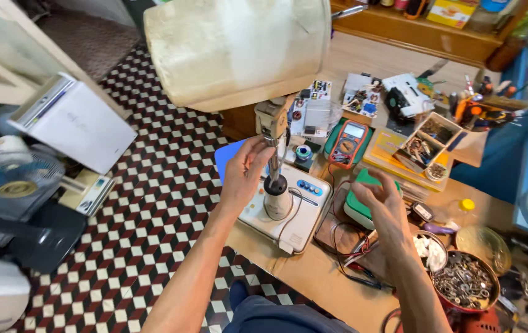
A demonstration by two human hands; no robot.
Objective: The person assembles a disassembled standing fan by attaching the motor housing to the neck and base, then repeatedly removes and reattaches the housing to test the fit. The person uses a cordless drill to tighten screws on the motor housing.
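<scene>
- White fan base [288, 213] = landmark, flat on the brown cardboard-covered tabletop [304, 271], blue button panel on top; metal pole [273, 161] rises from its collar to a cream fan housing [239, 49].
- Packages: yellow box [451, 12] on wooden shelf, far behind-right of base; white flat carton [79, 123] on floor, well left of base; open cardboard parts box [429, 145] right of base.
- Orange-green multimeter [348, 143] just behind base; bowl of metal bits [465, 282] front-right.
- Table edge runs just left of base; checkered floor [153, 203] open beyond it.
- Left hand [244, 176] wrapped around the pole, forearm angled up from lower left.
- Right hand [382, 206] loose, fingers spread, holding nothing, hovering right of base over tangled wires [350, 243].
</scene>
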